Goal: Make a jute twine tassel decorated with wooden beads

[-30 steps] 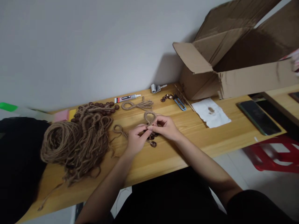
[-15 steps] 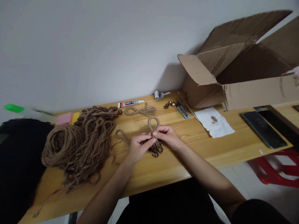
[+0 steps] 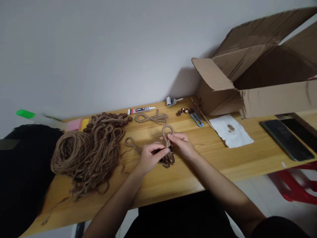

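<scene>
A wrapped loop of brown jute cord [image 3: 167,128] stands up between my two hands over the wooden table. My left hand [image 3: 151,157] pinches the cord at the neck below the loop. The thumb and fingers of my right hand [image 3: 182,143] are closed on the right side of the loop. Dark brown beads or rings [image 3: 168,161] hang under the loop, partly hidden by my fingers. Just left of my hands lies another small cord loop [image 3: 130,142], and behind them a looped cord bundle [image 3: 151,117] rests on the table.
A coil of cord [image 3: 71,150] and a heap of looped cords [image 3: 102,158] lie at left. A glue tube [image 3: 141,110], blue thread snips [image 3: 196,118] and a stained white tissue [image 3: 231,130] lie farther back. A cardboard box [image 3: 274,102] and a phone [image 3: 286,138] are at right.
My right hand has moved from the neck up onto the side of the loop, which now looks narrower. My left hand keeps its pinch. The whole view has shifted slightly.
</scene>
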The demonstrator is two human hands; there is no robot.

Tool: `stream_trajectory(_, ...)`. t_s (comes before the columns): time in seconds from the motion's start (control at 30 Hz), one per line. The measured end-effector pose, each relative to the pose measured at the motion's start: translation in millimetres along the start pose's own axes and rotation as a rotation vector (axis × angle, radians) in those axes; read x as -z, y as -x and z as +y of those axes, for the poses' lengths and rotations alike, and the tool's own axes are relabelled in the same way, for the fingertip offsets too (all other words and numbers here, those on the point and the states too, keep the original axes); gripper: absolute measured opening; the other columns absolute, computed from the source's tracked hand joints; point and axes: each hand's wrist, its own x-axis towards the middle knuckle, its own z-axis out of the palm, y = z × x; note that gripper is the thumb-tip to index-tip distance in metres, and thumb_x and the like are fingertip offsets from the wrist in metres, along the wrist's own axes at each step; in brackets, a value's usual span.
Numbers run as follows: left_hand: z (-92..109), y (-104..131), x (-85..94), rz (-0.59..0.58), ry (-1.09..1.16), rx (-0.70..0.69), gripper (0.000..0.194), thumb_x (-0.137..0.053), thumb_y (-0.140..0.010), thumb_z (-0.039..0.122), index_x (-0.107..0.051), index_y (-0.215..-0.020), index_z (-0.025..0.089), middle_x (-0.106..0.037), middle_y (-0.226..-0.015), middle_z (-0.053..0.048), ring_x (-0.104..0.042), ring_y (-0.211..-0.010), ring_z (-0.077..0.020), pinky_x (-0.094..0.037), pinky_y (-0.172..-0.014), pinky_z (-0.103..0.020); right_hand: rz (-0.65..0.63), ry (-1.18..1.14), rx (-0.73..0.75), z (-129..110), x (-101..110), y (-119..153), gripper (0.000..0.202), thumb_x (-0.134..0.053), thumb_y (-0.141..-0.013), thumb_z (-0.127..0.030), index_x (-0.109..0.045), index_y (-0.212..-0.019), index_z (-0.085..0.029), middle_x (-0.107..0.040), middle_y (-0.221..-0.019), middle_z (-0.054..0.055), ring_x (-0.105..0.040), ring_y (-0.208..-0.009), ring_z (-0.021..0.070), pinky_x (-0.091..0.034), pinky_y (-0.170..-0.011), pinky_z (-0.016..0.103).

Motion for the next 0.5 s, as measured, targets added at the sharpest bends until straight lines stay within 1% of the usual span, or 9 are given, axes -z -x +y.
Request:
stream_trajectory(0.1, 1, 0, 0.6, -0.064, -0.020, 0.010, 0.018, -0.072, -0.072, 0.032, -0.072, -0.066, 0.015, -0.068, -0.065, -0.005, -0.060, -0.060, -0.0142, -0.047, -0.058, -0.024, 0.007, 0.017, 0.005, -2, 0, 0, 0.049, -0.062, -0.074, -0.063, -0.066, -0.060, -0.017, -0.053, -0.055, -0.002, -0.047, -0.054, 0.0108, -0.037, -0.057, 0.025)
stream_trajectory(0.17, 2, 0, 0.6, -0.100, -0.043, 0.008, 0.021, -0.072, -0.072, 0.033, -0.072, -0.064, 0.014, -0.066, -0.063, -0.005, -0.058, -0.059, -0.0133, -0.045, -0.057, -0.023, 0.026, 0.011, 0.045, -5, 0, 0, 0.053, -0.059, -0.074, -0.067, -0.065, -0.060, -0.017, -0.054, -0.057, -0.001, -0.047, -0.055, 0.0110, -0.038, -0.058, 0.025)
stream_trajectory(0.23, 2, 0, 0.8, -0.109, -0.056, 0.012, 0.022, -0.073, -0.071, 0.035, -0.071, -0.064, 0.014, -0.066, -0.063, -0.005, -0.057, -0.058, -0.0128, -0.044, -0.056, -0.023, 0.034, -0.002, 0.077, -6, 1, -1, 0.054, -0.059, -0.074, -0.067, -0.062, -0.056, -0.017, -0.056, -0.057, 0.000, -0.048, -0.058, 0.0114, -0.040, -0.061, 0.025)
stream_trajectory(0.3, 3, 0, 1.7, -0.105, -0.046, 0.027, 0.024, -0.074, -0.070, 0.037, -0.071, -0.064, 0.014, -0.066, -0.063, -0.004, -0.056, -0.056, -0.0124, -0.043, -0.054, -0.022, -0.002, -0.012, 0.063, -5, 1, -1, 0.055, -0.057, -0.075, -0.069, -0.064, -0.060, -0.017, -0.057, -0.059, 0.000, -0.049, -0.059, 0.0117, -0.040, -0.061, 0.025)
stream_trajectory(0.37, 2, -1, 3.1, -0.093, -0.018, 0.042, 0.026, -0.074, -0.069, 0.038, -0.071, -0.064, 0.013, -0.065, -0.062, -0.004, -0.056, -0.056, -0.0122, -0.043, -0.054, -0.022, -0.056, -0.050, 0.022, -1, 1, -3, 0.061, -0.050, -0.075, -0.075, -0.068, -0.071, -0.017, -0.061, -0.064, 0.001, -0.052, -0.062, 0.0127, -0.041, -0.062, 0.026)
stream_trajectory(0.43, -1, -2, 4.5, -0.045, 0.028, 0.062, 0.025, -0.076, -0.067, 0.038, -0.071, -0.065, 0.014, -0.066, -0.063, -0.003, -0.056, -0.057, -0.0119, -0.045, -0.056, -0.022, -0.093, -0.122, -0.035, 3, 0, -6, 0.071, -0.039, -0.075, -0.080, -0.070, -0.081, -0.017, -0.063, -0.069, 0.002, -0.055, -0.066, 0.0140, -0.042, -0.066, 0.026)
stream_trajectory(0.5, -5, -2, 5.5, 0.021, 0.096, 0.090, 0.025, -0.077, -0.067, 0.039, -0.071, -0.069, 0.014, -0.067, -0.065, -0.003, -0.058, -0.060, -0.0117, -0.047, -0.059, -0.021, -0.095, -0.194, -0.121, 5, -2, -10, 0.075, -0.029, -0.079, -0.080, -0.069, -0.085, -0.017, -0.065, -0.071, 0.003, -0.057, -0.069, 0.0145, -0.043, -0.069, 0.026)
